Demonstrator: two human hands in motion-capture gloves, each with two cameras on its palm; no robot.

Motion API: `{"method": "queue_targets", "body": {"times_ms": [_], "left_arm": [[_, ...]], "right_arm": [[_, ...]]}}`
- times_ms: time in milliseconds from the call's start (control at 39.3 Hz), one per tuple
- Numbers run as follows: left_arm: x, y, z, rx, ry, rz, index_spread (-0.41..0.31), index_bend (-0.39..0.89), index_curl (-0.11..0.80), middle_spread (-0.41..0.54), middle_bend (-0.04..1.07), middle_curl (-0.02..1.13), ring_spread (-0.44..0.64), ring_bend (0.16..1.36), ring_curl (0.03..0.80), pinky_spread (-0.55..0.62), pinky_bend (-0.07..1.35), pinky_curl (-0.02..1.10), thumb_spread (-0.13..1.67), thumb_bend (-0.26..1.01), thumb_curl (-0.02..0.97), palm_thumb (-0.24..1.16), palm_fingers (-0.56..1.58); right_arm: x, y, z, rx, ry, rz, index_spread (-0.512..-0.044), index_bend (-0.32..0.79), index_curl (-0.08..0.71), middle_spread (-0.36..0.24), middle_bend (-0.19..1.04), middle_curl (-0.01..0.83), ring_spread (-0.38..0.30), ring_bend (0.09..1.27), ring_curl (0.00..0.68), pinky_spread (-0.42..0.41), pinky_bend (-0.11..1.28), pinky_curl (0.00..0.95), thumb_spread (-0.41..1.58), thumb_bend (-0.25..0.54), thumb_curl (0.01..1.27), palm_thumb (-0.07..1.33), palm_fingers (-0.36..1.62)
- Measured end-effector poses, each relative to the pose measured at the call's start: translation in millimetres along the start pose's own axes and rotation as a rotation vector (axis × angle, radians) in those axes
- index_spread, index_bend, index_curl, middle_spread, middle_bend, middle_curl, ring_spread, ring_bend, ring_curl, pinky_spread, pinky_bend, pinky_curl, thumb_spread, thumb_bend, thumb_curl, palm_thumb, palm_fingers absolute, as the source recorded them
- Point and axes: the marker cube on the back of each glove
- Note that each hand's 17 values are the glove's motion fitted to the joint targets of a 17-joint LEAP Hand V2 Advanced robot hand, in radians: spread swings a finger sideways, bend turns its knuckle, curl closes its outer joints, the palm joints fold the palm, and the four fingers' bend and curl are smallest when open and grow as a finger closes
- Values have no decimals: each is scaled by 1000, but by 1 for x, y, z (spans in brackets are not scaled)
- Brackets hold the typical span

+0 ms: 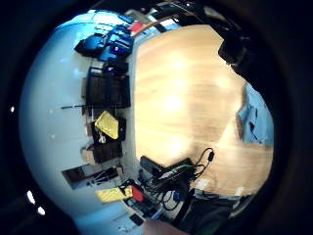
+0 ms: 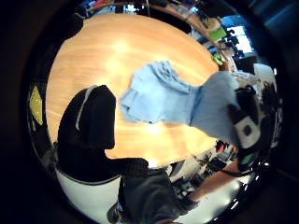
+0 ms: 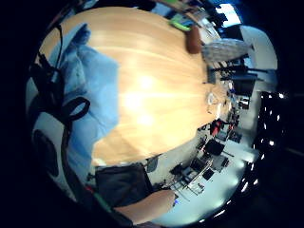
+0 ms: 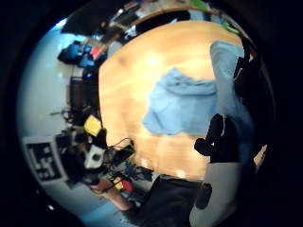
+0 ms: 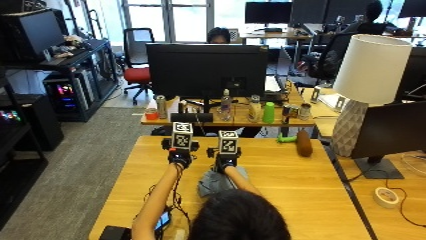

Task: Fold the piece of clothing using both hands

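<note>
Both hands raised over the wooden table (image 5: 293, 175), right hand (image 5: 226, 159) apparently pinching the light-blue garment (image 5: 214, 184) whose lower part drapes on the tabletop, left hand (image 5: 180, 156) grip indiscernible; keep held edge level and taut before laying it down.

The outside camera sits above and behind the person's head and looks forward over the wooden counter (image 5: 293, 175) toward the monitor (image 5: 203, 70) and lamp (image 5: 366, 90). It stands far enough to take in the whole room.

The four palm cameras ride on the raised hands and look down at the counter from well above it. The left thumb side and right thumb side views face each other and share the blue garment (image 2: 163, 95) lying below. The left little finger side view turns outward to the floor and shelves (image 1: 105, 90); the right little finger side view turns toward the lamp's side.
</note>
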Motion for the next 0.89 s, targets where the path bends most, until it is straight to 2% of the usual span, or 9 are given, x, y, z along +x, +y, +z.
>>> {"method": "queue_targets", "body": {"times_ms": [127,178,254,305,484,611,713,891], "left_arm": [[-19,4,-6,2,2,-33,-81,183,396,48,144,275,47,540,334,37,400,373,1292,-6,240,359,485],[-27,12,-8,-6,7,-45,-83,179,397,46,141,274,41,536,335,29,400,376,1297,-8,242,360,488],[-37,20,-5,-16,18,-55,-85,180,400,43,138,272,36,531,336,23,399,378,1303,-8,243,364,492],[-40,22,0,-15,36,-47,-86,176,400,38,137,271,34,535,338,18,397,378,1305,-9,243,365,497],[-20,38,17,-18,84,39,-89,170,399,38,139,268,30,530,339,11,397,381,1310,-10,244,368,505],[1,46,21,-31,75,107,-89,173,401,33,134,263,28,529,341,2,394,381,1315,-12,242,363,512],[14,48,18,-55,42,129,-90,165,399,36,136,262,28,530,343,0,394,383,1316,-12,242,360,510],[34,45,-3,-36,35,160,-90,166,397,37,136,261,27,531,346,-2,395,385,1316,-15,239,344,507]], "right_arm": [[-50,-1,40,-82,-17,-120,-198,76,254,-149,439,532,-236,747,479,-336,700,421,543,-31,574,1001,1232],[-65,-1,51,-77,-46,-174,-196,57,244,-144,420,525,-237,757,479,-340,711,422,555,-26,580,1003,1198],[-75,0,56,-19,-82,-217,-198,24,221,-124,287,485,-224,764,474,-329,751,424,661,-12,576,1011,1057],[-72,2,50,30,-82,-228,-197,14,205,-108,250,475,-216,762,471,-325,763,422,721,-12,572,1009,1050],[-28,1,7,238,-4,-185,-200,35,173,-78,200,458,-182,707,452,-290,768,418,900,-12,546,995,1034],[7,6,-12,271,0,-144,-206,60,171,-77,187,452,-170,670,441,-247,724,410,973,-14,532,987,1006],[41,-14,-15,307,13,-86,-211,72,173,-74,191,449,-159,640,431,-217,685,398,1016,-14,522,982,991],[72,6,-25,305,19,-33,-219,74,173,-71,183,442,-157,608,420,-190,652,385,1063,-15,506,973,993]]}}
